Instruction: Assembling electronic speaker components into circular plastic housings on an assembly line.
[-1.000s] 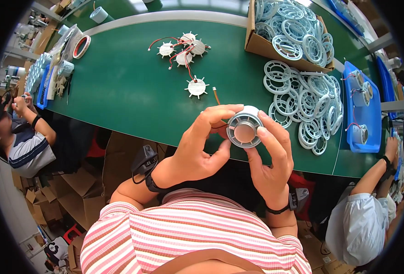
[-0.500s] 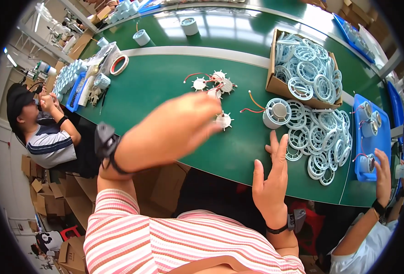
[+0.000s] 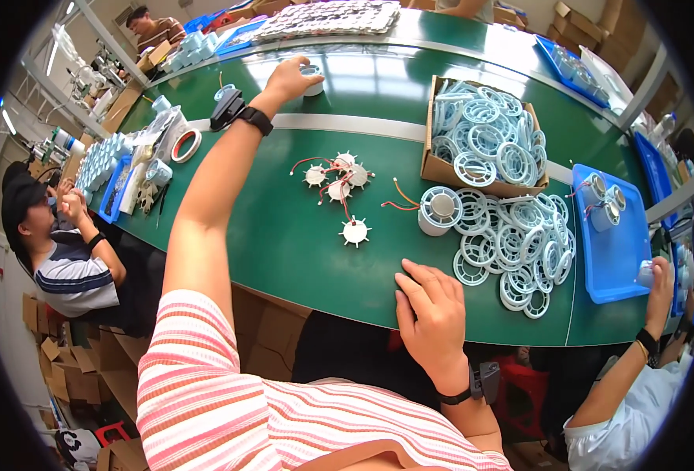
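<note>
My left hand (image 3: pixel 288 78) is stretched far across the green table, its fingers round the rim of a light-blue cylindrical housing (image 3: pixel 313 89) that appears to stand on the far strip. Close to the front edge, my right hand (image 3: pixel 433 310) holds nothing, its fingers stretched forward and slightly bent. Between the hands lie several white spoked discs with red wires; one disc (image 3: pixel 355 231) sits apart, nearer me. Beyond my right hand stands an assembled light-blue housing (image 3: pixel 440 210) with a silver round centre and loose wires. Beside it spreads a pile of light-blue rings (image 3: pixel 512 243).
A cardboard box (image 3: pixel 433 166) heaped with rings stands behind the pile. At the right, a co-worker's hand (image 3: pixel 659 294) holds a small housing by a blue tray (image 3: pixel 610 271). Left are a tape roll (image 3: pixel 186 146) and a parts tray (image 3: pixel 114 192); another person sits there.
My left hand has moved from over the white discs to the far housing and closed round it. My right hand has shifted left and lowered. The co-worker has lifted a housing from the blue tray.
</note>
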A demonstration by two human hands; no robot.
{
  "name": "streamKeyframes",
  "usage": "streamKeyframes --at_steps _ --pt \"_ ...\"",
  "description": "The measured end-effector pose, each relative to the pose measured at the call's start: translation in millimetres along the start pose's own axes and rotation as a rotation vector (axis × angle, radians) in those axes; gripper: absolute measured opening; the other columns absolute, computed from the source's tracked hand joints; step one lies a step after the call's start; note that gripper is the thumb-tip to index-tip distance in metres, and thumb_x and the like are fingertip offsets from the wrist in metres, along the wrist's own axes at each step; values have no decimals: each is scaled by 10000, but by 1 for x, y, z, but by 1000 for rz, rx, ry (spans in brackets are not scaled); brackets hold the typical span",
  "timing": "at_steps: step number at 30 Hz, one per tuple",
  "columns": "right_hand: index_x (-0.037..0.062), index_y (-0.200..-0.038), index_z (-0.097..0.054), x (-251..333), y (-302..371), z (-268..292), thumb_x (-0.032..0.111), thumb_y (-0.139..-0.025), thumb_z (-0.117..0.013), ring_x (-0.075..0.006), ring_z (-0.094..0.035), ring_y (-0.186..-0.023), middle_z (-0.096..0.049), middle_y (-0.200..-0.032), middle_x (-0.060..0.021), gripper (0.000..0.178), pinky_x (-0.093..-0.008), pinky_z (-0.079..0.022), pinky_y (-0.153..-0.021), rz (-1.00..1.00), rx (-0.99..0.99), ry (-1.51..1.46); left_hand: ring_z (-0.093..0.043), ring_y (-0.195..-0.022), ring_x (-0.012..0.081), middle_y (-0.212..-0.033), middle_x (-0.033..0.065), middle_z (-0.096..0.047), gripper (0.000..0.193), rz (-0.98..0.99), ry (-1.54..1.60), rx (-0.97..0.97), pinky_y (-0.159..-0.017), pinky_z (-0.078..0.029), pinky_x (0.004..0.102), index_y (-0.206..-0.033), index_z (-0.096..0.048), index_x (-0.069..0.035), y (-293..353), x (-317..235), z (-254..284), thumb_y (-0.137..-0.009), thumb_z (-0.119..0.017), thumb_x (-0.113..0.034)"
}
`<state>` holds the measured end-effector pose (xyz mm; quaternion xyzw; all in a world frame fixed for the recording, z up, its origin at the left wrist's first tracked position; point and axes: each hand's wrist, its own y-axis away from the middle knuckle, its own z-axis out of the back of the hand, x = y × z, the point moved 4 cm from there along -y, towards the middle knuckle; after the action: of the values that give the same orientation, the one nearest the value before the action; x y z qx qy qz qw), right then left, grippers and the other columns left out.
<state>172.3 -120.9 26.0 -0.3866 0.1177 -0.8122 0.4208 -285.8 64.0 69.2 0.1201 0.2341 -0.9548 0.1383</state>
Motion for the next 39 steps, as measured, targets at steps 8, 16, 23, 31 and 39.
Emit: streamKeyframes --at_steps 8,16,23,31,39 --pt "26 -1357 -577 -3 7 11 8 -777 -765 -339 -615 -1140 -652 -1286 -149 610 -421 -466 -984 -118 -16 -266 -640 -926 221 -1080 105 -677 532 -433 361 180 -859 -506 349 -1129 -649 -39 188 -203 96 -724 -915 -260" --pt "19 -1431 -508 -1 -5 28 -8 -776 -783 -381 -547 -1232 -393 -1543 -218 712 -438 -472 -1022 -30 151 -518 -620 -1024 274 -1251 112 -654 455 -491 532 521 -935 -448 418 -1176 -669 -62 297 -239 77 -797 -852 -235" --pt "47 -1425 -531 -5 12 8 -29 -744 -793 -376 -485 -1335 -391 -1542 -234 733 -436 -448 -1068 -91 188 -558 -592 -935 234 -1182 82 -658 364 -344 605 330 -816 -450 363 -1134 -715 -63 313 -239 74 -804 -834 -162" --pt "94 -1421 -564 3 -13 23 17 -695 -850 -308 -591 -1105 -550 -1285 -146 784 -399 -515 -932 -2 275 -521 -527 -762 202 -829 27 -565 226 -411 537 199 -691 -415 331 -969 -758 -64 306 -239 72 -759 -841 -65" --pt "61 -1304 -663 -10 -15 28 7 -652 -868 -265 -589 -1006 -555 -1171 -107 686 -357 -514 -837 83 174 -383 -514 -677 188 -814 26 -575 252 -619 639 90 -578 -368 311 -945 -750 -56 327 -239 72 -721 -864 -45"
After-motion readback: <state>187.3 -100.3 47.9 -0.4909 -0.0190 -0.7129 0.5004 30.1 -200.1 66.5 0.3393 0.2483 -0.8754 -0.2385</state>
